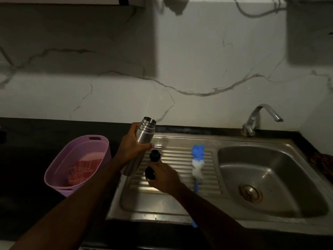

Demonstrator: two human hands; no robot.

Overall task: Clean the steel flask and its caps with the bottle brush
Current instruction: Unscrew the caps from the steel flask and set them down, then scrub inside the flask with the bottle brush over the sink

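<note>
Left hand [133,145] at frame centre, fingers and thumb wrapped round upper body of steel flask [142,139]; flask open-mouthed, threaded neck tilted toward upper right, base low over left edge of ribbed drainboard [180,159]

Right hand [164,175] just below and right of flask, fingers curled over a dark glossy cap [150,173]; grasp firm enough to hide most of it; whether cap rests on drainboard cannot be told

Second cap, a small black stopper [155,155], between the two hands, just beside flask body, close above right hand; contact with either hand unclear in dim light

Bottle brush [197,164] lying on drainboard right of centre, blue tuft toward wall, white bristles in middle, blue handle running down past front edge of sink unit; apart from both hands

Sink basin [270,177] at right of frame, drain [250,193] at its lower middle; tap [259,118] above basin at upper right, spout pointing right

Lilac plastic basket [59,175] on dark counter [27,141] at left of centre, red checked cloth [84,170] inside it

Veined marble wall [198,69] across upper half of frame, left part in shadow
</note>
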